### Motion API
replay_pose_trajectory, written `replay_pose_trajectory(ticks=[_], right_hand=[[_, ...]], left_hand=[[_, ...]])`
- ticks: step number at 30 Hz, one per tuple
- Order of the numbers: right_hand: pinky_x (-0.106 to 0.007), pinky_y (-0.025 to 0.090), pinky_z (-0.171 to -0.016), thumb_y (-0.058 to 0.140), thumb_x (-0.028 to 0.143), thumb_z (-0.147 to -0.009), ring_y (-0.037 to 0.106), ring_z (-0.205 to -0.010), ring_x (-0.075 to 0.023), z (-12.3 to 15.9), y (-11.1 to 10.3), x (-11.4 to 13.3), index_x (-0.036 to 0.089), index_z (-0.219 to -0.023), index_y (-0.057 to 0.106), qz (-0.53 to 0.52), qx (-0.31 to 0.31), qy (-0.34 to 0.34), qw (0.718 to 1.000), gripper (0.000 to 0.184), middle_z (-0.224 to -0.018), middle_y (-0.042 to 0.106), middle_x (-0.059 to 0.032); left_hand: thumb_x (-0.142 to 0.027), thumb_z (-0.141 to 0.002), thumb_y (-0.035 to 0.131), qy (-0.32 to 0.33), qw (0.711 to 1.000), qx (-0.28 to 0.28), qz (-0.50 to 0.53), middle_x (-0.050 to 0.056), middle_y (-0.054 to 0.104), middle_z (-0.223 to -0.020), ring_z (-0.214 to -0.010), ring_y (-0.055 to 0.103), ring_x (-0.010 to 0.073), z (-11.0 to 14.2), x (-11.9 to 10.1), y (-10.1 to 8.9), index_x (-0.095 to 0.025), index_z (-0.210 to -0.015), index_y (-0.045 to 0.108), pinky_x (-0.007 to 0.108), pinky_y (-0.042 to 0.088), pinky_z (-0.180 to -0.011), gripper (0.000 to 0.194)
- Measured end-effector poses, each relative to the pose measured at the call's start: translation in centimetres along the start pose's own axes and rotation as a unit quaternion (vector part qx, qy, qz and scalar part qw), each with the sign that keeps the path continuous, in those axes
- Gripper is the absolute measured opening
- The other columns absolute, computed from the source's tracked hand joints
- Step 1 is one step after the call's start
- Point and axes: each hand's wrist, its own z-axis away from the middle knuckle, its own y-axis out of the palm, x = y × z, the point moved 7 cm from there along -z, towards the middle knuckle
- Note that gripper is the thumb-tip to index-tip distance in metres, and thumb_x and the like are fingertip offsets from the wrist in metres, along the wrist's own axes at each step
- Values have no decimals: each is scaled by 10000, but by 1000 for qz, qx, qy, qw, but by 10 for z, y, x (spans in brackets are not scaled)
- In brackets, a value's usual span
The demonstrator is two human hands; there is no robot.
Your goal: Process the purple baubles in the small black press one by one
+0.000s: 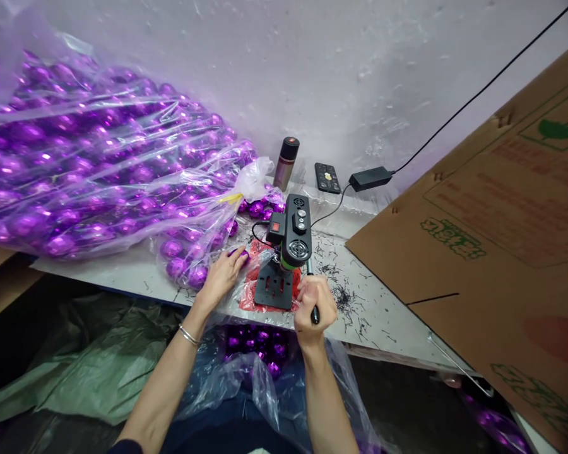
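At the table's middle stands a small black press machine (297, 233) with a red switch and a flat slotted base plate (271, 287). My right hand (316, 306) is closed around the black-tipped lever handle (315, 314) on its right side. Left of the machine, my left hand (223, 276) has its fingers around a shiny purple ball (240, 255), which they partly hide. Beside that hand, purple balls spill from the mouth of a large clear plastic bag (170, 183). Red plastic (250, 296) lies under the base plate.
Behind the machine are a dark flask (286, 164), a phone (327, 178) and a power adapter (371, 179) with its cord. A large cardboard box (492, 239) leans in from the right. Black scraps litter the table (383, 321). More purple balls (258, 343) sit in plastic below the front edge.
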Motion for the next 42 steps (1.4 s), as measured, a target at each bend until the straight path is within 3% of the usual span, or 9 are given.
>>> replay_pose_trajectory(ticks=[6, 11, 13, 18, 22, 26, 31, 35, 42], right_hand=[[-282, 431, -614, 433, 79, -980, 557, -644, -123, 0, 0, 0, 222, -681, 463, -8, -6, -6, 1000, 333, -658, 522, 25], [-282, 430, -609, 434, 78, -979, 552, -639, -123, -1, 0, 0, 223, -681, 460, -3, -4, -10, 1000, 332, -652, 513, 27], [-278, 427, -607, 435, 72, -977, 549, -639, -119, -1, 0, 1, 220, -679, 459, -6, -5, -12, 1000, 333, -654, 513, 27], [-282, 411, -586, 434, 82, -981, 541, -630, -120, -6, -1, 4, 220, -680, 467, -7, -7, -9, 1000, 333, -655, 521, 21], [-287, 408, -587, 435, 119, -999, 530, -623, -117, -15, -2, 6, 220, -687, 473, -5, -6, 17, 1000, 329, -656, 517, 20], [-273, 382, -581, 452, 140, -1011, 501, -614, -100, -25, -2, 8, 219, -663, 433, -10, 14, 50, 999, 357, -639, 464, 34], [-265, 381, -594, 454, 130, -1012, 508, -630, -96, -27, -3, 9, 214, -665, 428, -9, 17, 49, 999, 358, -647, 462, 37], [-267, 393, -597, 451, 115, -1006, 508, -633, -99, -23, -3, 9, 211, -672, 452, -16, 14, 42, 999, 348, -664, 492, 28], [-282, 423, -607, 451, 125, -1006, 536, -647, -115, -18, -4, 6, 209, -703, 507, -10, 16, 46, 999, 319, -674, 528, 14]], left_hand=[[-362, -941, 649, -19, 977, -72, 198, 144, 653, -1393, -1331, 594, 320, -3, 2, 15, -210, -1405, 625, 475, 463, -1133, 489], [-380, -793, 799, -98, 942, -73, 312, 140, 738, -1214, -1164, 683, 338, -5, 3, 15, -164, -1248, 683, 529, 497, -1090, 516], [-376, -790, 801, -138, 890, -76, 428, 118, 737, -1205, -1068, 723, 283, -2, 5, 12, -171, -1253, 667, 476, 554, -1032, 524], [-301, -842, 774, -180, 699, 1, 693, 79, 756, -1181, -923, 774, 194, 16, -8, 8, -208, -1305, 613, 334, 643, -869, 498], [-369, -898, 735, -203, 641, 32, 739, 111, 781, -1105, -948, 786, 231, 31, -16, 13, -161, -1162, 667, 338, 655, -850, 343], [-403, -803, 835, -215, 689, 41, 691, 103, 781, -1157, -1007, 775, 243, 44, -19, 37, -195, -1286, 636, 380, 626, -931, 562], [-438, -727, 872, -135, 828, 20, 544, 125, 738, -1291, -1217, 694, 290, 45, -28, 60, -188, -1285, 659, 464, 501, -1128, 647], [-462, -776, 836, -42, 931, -1, 362, 124, 722, -1323, -1262, 664, 323, 39, -38, 57, -211, -1262, 689, 512, 471, -1153, 566], [-452, -877, 760, 87, 973, -47, 207, 135, 731, -1254, -1175, 698, 320, 41, -63, 53, -198, -1329, 623, 493, 551, -1039, 536]])
